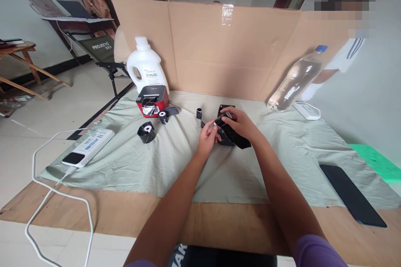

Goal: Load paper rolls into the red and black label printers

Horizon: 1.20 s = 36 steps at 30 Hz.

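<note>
In the middle of the cloth, my right hand (pixel 240 123) is closed around a small roll of black film (pixel 222 119). A wide loose end of the film hangs down below that hand. My left hand (pixel 208 137) pinches the near left side of the same roll, its fingers curled. Under and behind my hands lies a black device (pixel 226 138), mostly covered. Just left of my hands stands a small black spool (pixel 199 112) with a strip trailing from it. Farther left, two more black rolls with white cores, a larger roll (pixel 146 132) and a smaller roll (pixel 163 117), rest on the cloth.
A red and black label printer (pixel 153 101) stands before a white detergent jug (pixel 147 66). A cardboard screen (pixel 219 50) rises at the back. A clear bottle (pixel 296 79) leans right. A white power bank (pixel 89 148) with cable and a dark phone (pixel 353 195) flank the cloth. Two people are beyond.
</note>
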### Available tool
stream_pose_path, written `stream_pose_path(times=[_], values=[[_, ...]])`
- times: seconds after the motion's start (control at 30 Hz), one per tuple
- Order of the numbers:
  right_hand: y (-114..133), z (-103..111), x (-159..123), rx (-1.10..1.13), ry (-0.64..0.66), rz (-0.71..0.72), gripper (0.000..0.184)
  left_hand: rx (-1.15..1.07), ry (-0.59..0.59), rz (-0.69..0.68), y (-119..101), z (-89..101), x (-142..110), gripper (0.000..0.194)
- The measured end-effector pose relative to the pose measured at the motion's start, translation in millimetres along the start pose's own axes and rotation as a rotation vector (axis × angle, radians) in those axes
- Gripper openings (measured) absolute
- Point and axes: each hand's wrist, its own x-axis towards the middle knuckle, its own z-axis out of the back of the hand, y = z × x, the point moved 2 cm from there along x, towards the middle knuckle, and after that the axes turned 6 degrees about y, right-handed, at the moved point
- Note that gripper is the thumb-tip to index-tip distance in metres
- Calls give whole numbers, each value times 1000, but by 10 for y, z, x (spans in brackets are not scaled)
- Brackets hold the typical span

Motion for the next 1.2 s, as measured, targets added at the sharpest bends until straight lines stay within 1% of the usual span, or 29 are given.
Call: stream_pose_path(times=[0.07, 0.17, 0.37, 0.47, 0.53, 0.6, 0.7, 0.77, 0.9, 0.97, 1.03, 1.2], values=[[25, 9, -11, -3, -6, 6, 30, -13, 18, -11, 0, -3, -4, 59], [15, 48, -19, 28, -13, -2, 28, -24, 6, -15, -10, 6, -6, 52], [-159, 183, -1, 137, -60, -49, 31, -19, -28, 22, -10, 12, 8, 44], [-245, 254, 9, 192, -108, -84, 29, -27, -60, 26, -12, 21, 13, 40], [-265, 281, 6, 207, -118, -93, 28, -39, -80, 24, -20, 29, 14, 38], [-252, 276, -1, 189, -75, -91, 30, -33, -82, 25, -29, 30, 13, 37], [-210, 210, -4, 84, 23, -99, 34, 9, -60, 40, -33, 12, 9, 38], [-191, 149, 5, 24, 71, -102, 30, 30, -35, 38, -29, -5, 4, 39], [-180, 78, 25, 13, 142, -99, 23, 47, -7, 4, -12, -19, 0, 42], [-193, 111, 21, 19, 129, -105, 22, 44, -14, -15, -2, -10, 5, 43], [-231, 185, 7, 22, 89, -119, 23, 45, -38, -30, 8, 9, 14, 42], [-438, 397, -35, 75, -32, -160, 29, 26, -132, -19, 41, 79, 45, 38]])
